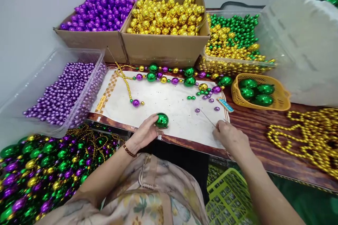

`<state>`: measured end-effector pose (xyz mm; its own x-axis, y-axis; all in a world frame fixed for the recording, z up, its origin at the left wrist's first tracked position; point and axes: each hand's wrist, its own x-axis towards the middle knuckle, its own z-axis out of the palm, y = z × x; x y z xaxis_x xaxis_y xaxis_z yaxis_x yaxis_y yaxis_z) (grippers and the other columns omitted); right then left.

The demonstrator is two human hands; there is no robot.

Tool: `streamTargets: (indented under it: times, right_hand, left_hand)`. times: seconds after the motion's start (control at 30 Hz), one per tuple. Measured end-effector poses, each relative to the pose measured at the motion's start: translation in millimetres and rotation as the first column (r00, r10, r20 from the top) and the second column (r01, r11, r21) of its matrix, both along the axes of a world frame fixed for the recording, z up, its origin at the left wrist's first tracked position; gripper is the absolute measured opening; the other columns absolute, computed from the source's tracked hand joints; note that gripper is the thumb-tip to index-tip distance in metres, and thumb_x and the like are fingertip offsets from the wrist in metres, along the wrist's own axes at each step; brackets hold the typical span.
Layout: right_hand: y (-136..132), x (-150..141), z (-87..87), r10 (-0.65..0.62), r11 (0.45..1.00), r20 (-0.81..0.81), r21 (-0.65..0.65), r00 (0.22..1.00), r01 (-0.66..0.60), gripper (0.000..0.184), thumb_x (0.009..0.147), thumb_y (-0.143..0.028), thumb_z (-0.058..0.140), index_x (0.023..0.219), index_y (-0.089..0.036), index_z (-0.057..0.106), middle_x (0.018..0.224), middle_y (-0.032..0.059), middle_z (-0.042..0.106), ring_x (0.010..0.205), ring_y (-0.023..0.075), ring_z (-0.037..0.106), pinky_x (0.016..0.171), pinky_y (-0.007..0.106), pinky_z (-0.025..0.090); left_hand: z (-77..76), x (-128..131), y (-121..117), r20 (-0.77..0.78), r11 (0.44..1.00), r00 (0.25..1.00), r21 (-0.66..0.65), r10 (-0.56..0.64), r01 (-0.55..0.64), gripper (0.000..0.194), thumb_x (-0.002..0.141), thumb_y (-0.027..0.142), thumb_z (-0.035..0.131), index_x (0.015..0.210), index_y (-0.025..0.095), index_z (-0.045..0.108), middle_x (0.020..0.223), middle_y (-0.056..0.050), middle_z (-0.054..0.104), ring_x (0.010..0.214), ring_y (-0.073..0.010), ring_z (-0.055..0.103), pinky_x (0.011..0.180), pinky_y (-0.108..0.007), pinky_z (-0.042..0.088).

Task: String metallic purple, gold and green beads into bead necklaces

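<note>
Beads sit in a clear tub on the left. The left hand curls its fingers round a big green ball near the white cloth's front edge; it looks slippery and could drop. A small purple bead could roll away if bumped by the needle the right hand pinches.

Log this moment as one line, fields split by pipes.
left hand: holds large green bead | right hand: holds thin needle, tip near loose purple bead | work surface: white cloth
</note>
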<state>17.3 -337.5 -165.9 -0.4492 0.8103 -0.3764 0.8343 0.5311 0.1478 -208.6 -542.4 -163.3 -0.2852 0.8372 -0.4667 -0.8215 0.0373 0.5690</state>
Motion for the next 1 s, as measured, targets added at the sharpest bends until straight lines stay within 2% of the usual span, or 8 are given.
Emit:
streamTargets:
  times: [0.13, 0.23, 0.33, 0.4, 0.57, 0.73, 0.9, 1.0]
  right_hand:
    - [3.6, 5.0, 7.6, -0.101, 0.994, -0.022, -0.043, 0.995, 0.100, 0.037, 0.100, -0.025, 0.039, 0.123, -0.012, 0.065, 0.109, 0.0224, 0.074, 0.097, 0.0385, 0.073, 0.075, 0.044, 0.053]
    - [6.4, 20.1, 5.8, -0.106, 0.994, -0.139, -0.024, 0.985, 0.103, 0.038, 0.097, -0.017, 0.041, 0.125, -0.013, 0.066, 0.118, 0.0230, 0.073, 0.100, 0.0368, 0.073, 0.076, 0.042, 0.052]
    - [1.5, 43.8, -3.2, -0.185, 0.983, -0.348, -0.051, 0.919, 0.179, 0.030, 0.091, -0.015, 0.046, 0.107, -0.012, 0.072, 0.097, 0.0184, 0.077, 0.091, 0.0327, 0.074, 0.076, 0.038, 0.051]
    - [-10.2, 58.0, -10.2, -0.301, 0.952, -0.571, -0.138, 0.764, 0.272, 0.019, 0.088, -0.021, 0.053, 0.094, -0.016, 0.071, 0.074, 0.0105, 0.074, 0.075, 0.0276, 0.073, 0.070, 0.035, 0.051]
    - [-68.6, 53.4, -19.1, -0.544, 0.828, -0.839, -0.533, 0.017, 0.174, 0.025, 0.082, -0.042, 0.069, 0.090, -0.019, 0.064, 0.072, 0.0022, 0.070, 0.049, 0.0152, 0.062, 0.048, 0.026, 0.047]
    - [-127.0, 3.9, -17.4, -0.642, 0.765, -0.733, -0.634, -0.226, -0.113, 0.024, 0.086, -0.039, 0.074, 0.095, -0.019, 0.065, 0.075, 0.0044, 0.072, 0.054, 0.0154, 0.067, 0.039, 0.020, 0.040]
    - [-148.8, -17.2, -21.6, -0.628, 0.776, -0.731, -0.617, -0.267, -0.134, 0.022, 0.090, -0.038, 0.071, 0.092, -0.017, 0.068, 0.078, 0.0081, 0.077, 0.059, 0.0196, 0.072, 0.043, 0.023, 0.045]
    - [-153.6, -15.6, -26.1, -0.603, 0.795, -0.755, -0.594, -0.257, -0.120, 0.019, 0.093, -0.037, 0.069, 0.091, -0.018, 0.069, 0.072, 0.0040, 0.074, 0.054, 0.0168, 0.070, 0.044, 0.023, 0.047]
  left_hand:
    - [4.4, 3.4, 2.6, -0.284, 0.999, 0.959, 0.019, -0.026, 0.033, 0.051, 0.075, 0.037, 0.087, 0.118, 0.019, 0.067, 0.110, -0.006, 0.066, 0.088, -0.0158, 0.066, 0.070, -0.025, 0.054]
    - [3.8, 8.8, 6.3, -0.571, 0.997, 0.820, 0.072, 0.038, 0.003, 0.057, 0.072, 0.029, 0.090, 0.121, 0.022, 0.063, 0.117, -0.005, 0.065, 0.098, -0.0152, 0.064, 0.087, -0.027, 0.052]
    - [2.8, 13.9, 10.7, -0.750, 0.985, 0.656, 0.160, 0.078, 0.067, 0.051, 0.078, 0.029, 0.086, 0.123, 0.024, 0.062, 0.124, -0.007, 0.064, 0.110, -0.0180, 0.062, 0.098, -0.031, 0.049]
    - [3.9, 15.6, 13.9, -0.839, 0.974, 0.530, 0.206, 0.124, 0.097, 0.049, 0.080, 0.030, 0.084, 0.125, 0.026, 0.065, 0.128, -0.008, 0.062, 0.116, -0.0210, 0.060, 0.099, -0.032, 0.048]
    - [13.2, 18.0, 23.2, -0.922, 0.958, 0.330, 0.257, 0.204, 0.126, 0.051, 0.083, 0.031, 0.081, 0.132, 0.031, 0.067, 0.125, -0.008, 0.064, 0.114, -0.0223, 0.060, 0.094, -0.032, 0.048]
    - [22.3, 21.1, 31.8, -0.925, 0.949, 0.292, 0.288, 0.242, 0.126, 0.043, 0.086, 0.032, 0.078, 0.128, 0.031, 0.071, 0.125, -0.008, 0.065, 0.118, -0.0233, 0.059, 0.096, -0.033, 0.049]
    - [28.6, 17.3, 35.6, -0.910, 0.955, 0.344, 0.280, 0.233, 0.094, 0.042, 0.087, 0.032, 0.077, 0.129, 0.032, 0.071, 0.125, -0.008, 0.065, 0.118, -0.0223, 0.059, 0.098, -0.033, 0.050]
    - [32.6, 12.5, 39.5, -0.854, 0.957, 0.464, 0.288, 0.236, 0.042, 0.037, 0.085, 0.033, 0.079, 0.122, 0.032, 0.075, 0.119, -0.006, 0.067, 0.109, -0.0200, 0.062, 0.092, -0.031, 0.052]
